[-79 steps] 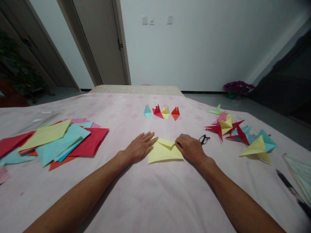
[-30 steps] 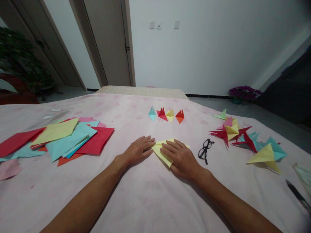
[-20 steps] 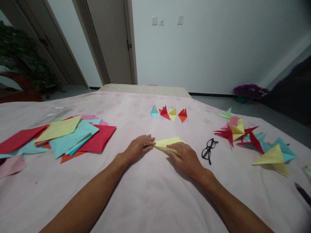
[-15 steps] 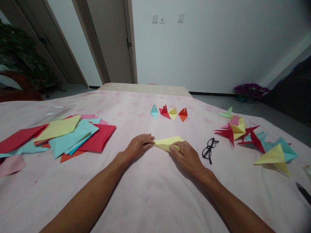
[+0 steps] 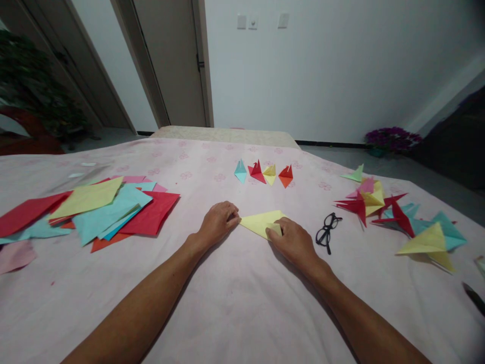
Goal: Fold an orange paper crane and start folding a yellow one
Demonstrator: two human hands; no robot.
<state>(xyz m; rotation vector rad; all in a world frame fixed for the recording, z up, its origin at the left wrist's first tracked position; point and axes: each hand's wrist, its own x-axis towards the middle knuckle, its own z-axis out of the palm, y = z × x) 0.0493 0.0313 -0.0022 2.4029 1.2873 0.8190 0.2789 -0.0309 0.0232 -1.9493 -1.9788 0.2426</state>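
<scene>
A partly folded sheet of yellow origami paper (image 5: 260, 221) lies between my hands on the pink cloth, its narrow tip pointing left. My left hand (image 5: 220, 222) pinches that tip with curled fingers. At the wide end, my right hand (image 5: 291, 236) grips the paper, the thumb on a small raised flap and the other fingers behind it. Beyond my hands stand small folded birds: a light blue one (image 5: 240, 171), a red one (image 5: 257, 172), a yellow one (image 5: 270, 175) and an orange-red one (image 5: 286, 176).
Black folded glasses (image 5: 327, 232) lie right of my right hand. Farther right is a cluster of folded paper pieces (image 5: 397, 220), with a dark pointed object (image 5: 473, 297) near the edge. Loose coloured sheets (image 5: 113, 210) are piled at left on the pink tablecloth (image 5: 235, 303).
The yellow paper now lies flatter, with more of its upper face showing and a small flap raised at my right thumb. My left fingers have curled in more at the tip.
</scene>
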